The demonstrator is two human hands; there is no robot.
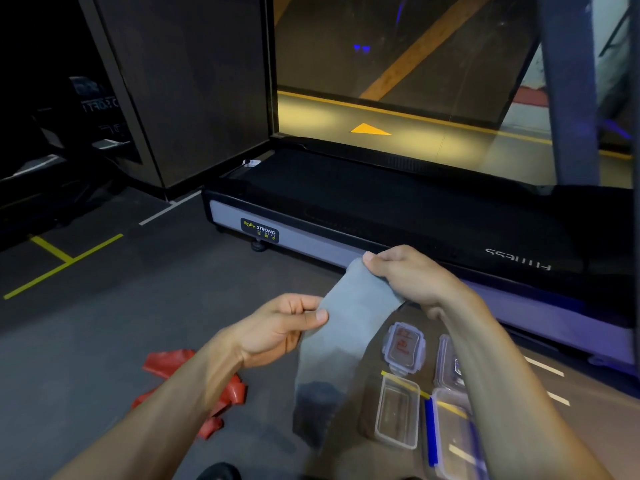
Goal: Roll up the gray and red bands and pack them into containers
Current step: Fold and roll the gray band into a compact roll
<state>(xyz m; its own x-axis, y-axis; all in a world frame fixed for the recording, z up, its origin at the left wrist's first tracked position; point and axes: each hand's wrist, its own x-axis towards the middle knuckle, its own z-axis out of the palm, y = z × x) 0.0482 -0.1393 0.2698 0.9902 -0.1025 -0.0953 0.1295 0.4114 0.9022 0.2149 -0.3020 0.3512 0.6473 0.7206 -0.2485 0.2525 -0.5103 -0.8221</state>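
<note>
I hold the gray band (349,327) up over the floor, stretched flat between both hands. My right hand (412,275) pinches its top end near the treadmill's edge. Lower down, my left hand (280,327) pinches its left side with the thumb on top. The band's lower part hangs toward the floor. The red band (166,365) lies crumpled on the floor under my left forearm. A small clear container (396,410) stands open on the floor at the right, and a larger one (450,434) with a blue edge sits beside it, partly hidden by my right forearm.
Two clear lids (403,348) lie on the floor above the containers; one is half hidden by my arm. A black treadmill (398,209) runs across just beyond my hands. Yellow and white lines mark the dark floor (86,323).
</note>
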